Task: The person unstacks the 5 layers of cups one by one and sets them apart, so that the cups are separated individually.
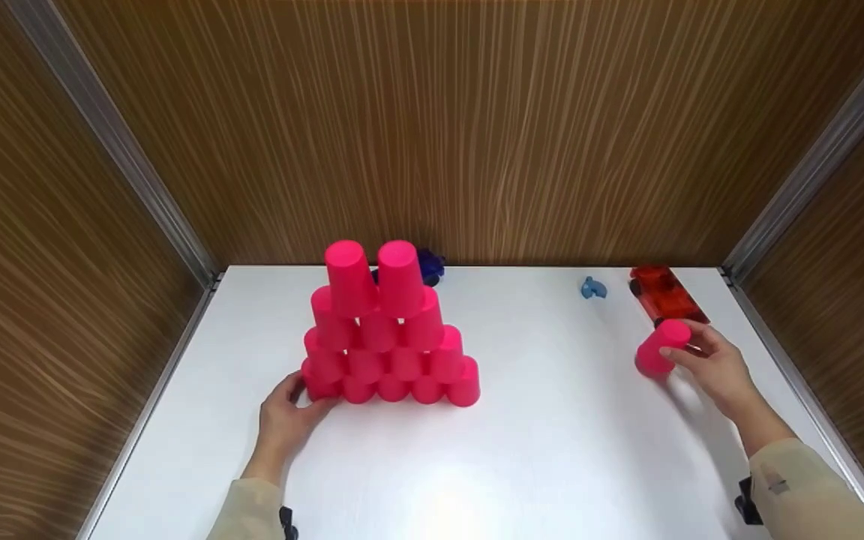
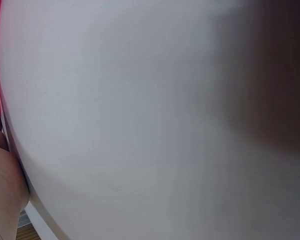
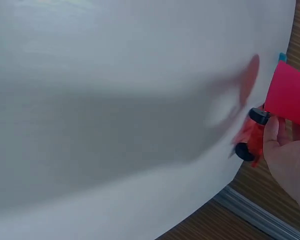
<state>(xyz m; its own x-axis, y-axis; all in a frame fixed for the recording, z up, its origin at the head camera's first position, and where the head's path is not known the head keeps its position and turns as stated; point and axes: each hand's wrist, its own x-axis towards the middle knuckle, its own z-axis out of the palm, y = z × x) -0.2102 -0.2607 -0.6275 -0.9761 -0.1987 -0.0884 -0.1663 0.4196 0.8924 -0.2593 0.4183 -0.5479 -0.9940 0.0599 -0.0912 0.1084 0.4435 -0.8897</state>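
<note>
Bright pink cups (image 1: 379,334) stand upside down in a stepped pyramid, with two on the top row and several along the bottom. My left hand (image 1: 282,420) rests low at its left end, thumb in front and fingers at the far side of the bottom-left cup (image 1: 319,382). In the left wrist view only part of that hand (image 2: 5,175) shows, beside a strip of pink. Off to the right, my right hand (image 1: 717,367) holds a single pink cup (image 1: 661,349) between thumb and fingers, upside down and tilted, over its shadow. The right wrist view shows this cup (image 3: 292,95) too.
A red toy car (image 1: 664,292) sits at the back right, just beyond the held cup. To its left lies a small blue piece (image 1: 593,288). A dark blue toy (image 1: 430,266) is partly hidden behind the pyramid. Wood-patterned walls (image 1: 477,135) enclose the white table (image 1: 537,450).
</note>
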